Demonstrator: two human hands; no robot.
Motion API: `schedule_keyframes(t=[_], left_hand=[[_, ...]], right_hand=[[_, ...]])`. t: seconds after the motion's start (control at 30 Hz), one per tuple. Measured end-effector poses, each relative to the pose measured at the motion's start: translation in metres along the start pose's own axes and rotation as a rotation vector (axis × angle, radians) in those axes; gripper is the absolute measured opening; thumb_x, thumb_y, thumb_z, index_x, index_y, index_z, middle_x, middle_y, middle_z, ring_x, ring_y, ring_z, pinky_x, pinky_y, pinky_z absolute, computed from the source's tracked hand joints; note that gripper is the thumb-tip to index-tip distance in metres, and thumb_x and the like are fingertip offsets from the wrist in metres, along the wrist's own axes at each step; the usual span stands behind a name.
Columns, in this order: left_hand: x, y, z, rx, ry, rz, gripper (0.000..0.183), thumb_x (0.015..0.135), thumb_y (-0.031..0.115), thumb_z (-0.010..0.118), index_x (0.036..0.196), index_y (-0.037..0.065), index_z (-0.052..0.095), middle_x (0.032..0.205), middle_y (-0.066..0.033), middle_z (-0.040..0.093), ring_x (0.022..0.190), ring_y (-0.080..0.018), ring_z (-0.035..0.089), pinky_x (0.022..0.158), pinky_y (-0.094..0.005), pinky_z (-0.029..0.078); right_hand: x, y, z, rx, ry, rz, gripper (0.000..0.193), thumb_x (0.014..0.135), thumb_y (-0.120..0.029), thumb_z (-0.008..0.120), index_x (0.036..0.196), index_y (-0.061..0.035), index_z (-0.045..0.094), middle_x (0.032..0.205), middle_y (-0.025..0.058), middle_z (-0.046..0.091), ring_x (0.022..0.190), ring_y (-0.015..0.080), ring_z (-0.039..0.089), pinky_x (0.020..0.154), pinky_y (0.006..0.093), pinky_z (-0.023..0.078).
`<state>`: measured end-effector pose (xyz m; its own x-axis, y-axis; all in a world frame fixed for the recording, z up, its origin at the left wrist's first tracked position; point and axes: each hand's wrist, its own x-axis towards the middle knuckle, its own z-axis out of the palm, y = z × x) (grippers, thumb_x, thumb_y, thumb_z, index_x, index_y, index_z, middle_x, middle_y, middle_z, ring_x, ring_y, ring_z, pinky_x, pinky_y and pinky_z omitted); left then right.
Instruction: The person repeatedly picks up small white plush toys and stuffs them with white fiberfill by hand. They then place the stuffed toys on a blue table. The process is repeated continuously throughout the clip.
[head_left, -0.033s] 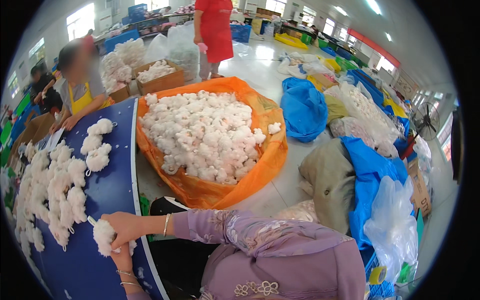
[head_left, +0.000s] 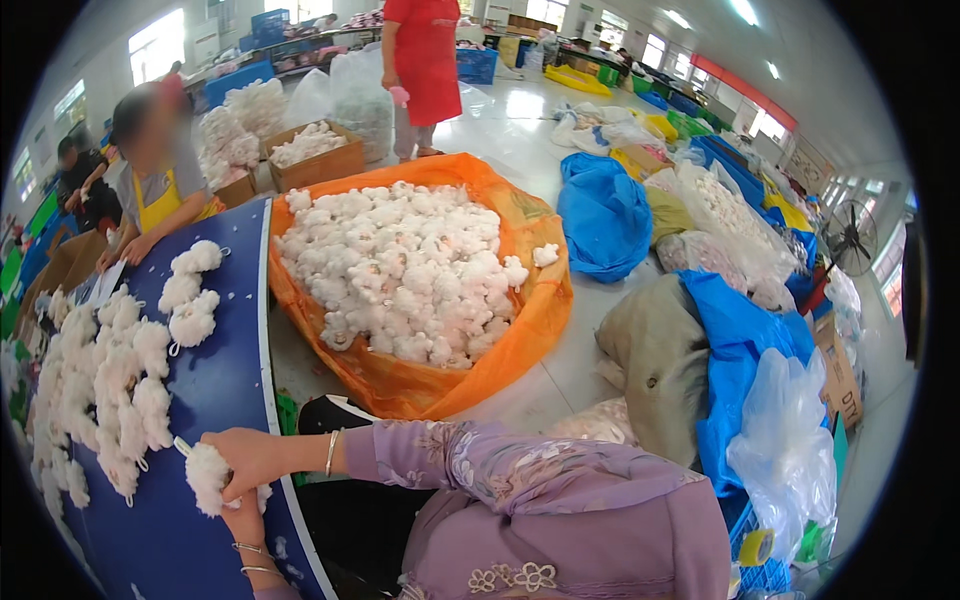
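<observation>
Right hand [head_left: 245,458] grips fluffy toy [head_left: 208,478]; left hand [head_left: 240,520] mostly hidden beneath.

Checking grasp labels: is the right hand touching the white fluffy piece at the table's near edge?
Touching. The head view shows the right hand with fingers wrapped over the white fluffy piece on the blue table.

Lilac long sleeve [head_left: 470,462] with pale floral embroidery, a thin bangle [head_left: 331,452] at nine o'clock of it, two more bangles [head_left: 252,558] at seven o'clock.

Single head cam, wide fisheye, looks down-fwd, close over blue table [head_left: 215,400] edge, workshop floor beyond.
</observation>
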<state>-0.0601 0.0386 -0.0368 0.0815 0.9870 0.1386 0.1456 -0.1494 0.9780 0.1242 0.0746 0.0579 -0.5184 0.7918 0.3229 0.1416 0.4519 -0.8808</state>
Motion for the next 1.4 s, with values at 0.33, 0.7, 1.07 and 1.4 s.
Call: schedule_keyframes(t=[0.33, 0.7, 1.07, 1.4], left_hand=[[0.001, -0.004, -0.001, 0.08, -0.022, -0.016, 0.037, 0.091, 0.015, 0.066, 0.121, -0.005, 0.058, 0.116, -0.0093, 0.063, 0.1, -0.0164, 0.059, 0.085, -0.0299, 0.049], [-0.004, 0.021, 0.013, 0.124, -0.057, -0.016, 0.039, 0.088, 0.012, 0.07, 0.121, -0.005, 0.058, 0.117, -0.0099, 0.063, 0.101, -0.0178, 0.06, 0.087, -0.0314, 0.049], [-0.004, 0.037, 0.021, -0.08, -0.165, -0.03, 0.037, 0.086, 0.012, 0.072, 0.119, 0.001, 0.06, 0.109, -0.0065, 0.065, 0.096, -0.0141, 0.062, 0.081, -0.0296, 0.052], [-0.01, 0.05, 0.016, -0.074, -0.12, -0.101, 0.036, 0.087, 0.016, 0.072, 0.119, 0.003, 0.062, 0.11, -0.005, 0.065, 0.1, -0.0141, 0.062, 0.085, -0.0296, 0.05]], right_hand=[[-0.009, 0.007, 0.008, -0.009, 0.055, -0.039, 0.058, 0.063, -0.018, 0.077, 0.109, 0.0039, 0.05, 0.093, 0.0234, 0.064, 0.091, 0.0419, 0.062, 0.079, 0.0434, 0.05], [-0.02, -0.004, 0.0, 0.091, 0.046, 0.086, 0.06, 0.064, -0.024, 0.078, 0.109, 0.0072, 0.054, 0.091, 0.0215, 0.068, 0.086, 0.0343, 0.067, 0.077, 0.0379, 0.052], [-0.013, 0.019, -0.004, 0.264, -0.103, 0.188, 0.039, 0.075, -0.02, 0.078, 0.109, -0.0048, 0.068, 0.101, 0.0054, 0.07, 0.092, 0.0119, 0.063, 0.087, 0.0296, 0.05], [-0.006, -0.003, -0.004, 0.044, 0.011, 0.056, 0.052, 0.078, -0.024, 0.079, 0.116, 0.0023, 0.055, 0.107, 0.0134, 0.063, 0.098, 0.0191, 0.06, 0.086, 0.0322, 0.048]])
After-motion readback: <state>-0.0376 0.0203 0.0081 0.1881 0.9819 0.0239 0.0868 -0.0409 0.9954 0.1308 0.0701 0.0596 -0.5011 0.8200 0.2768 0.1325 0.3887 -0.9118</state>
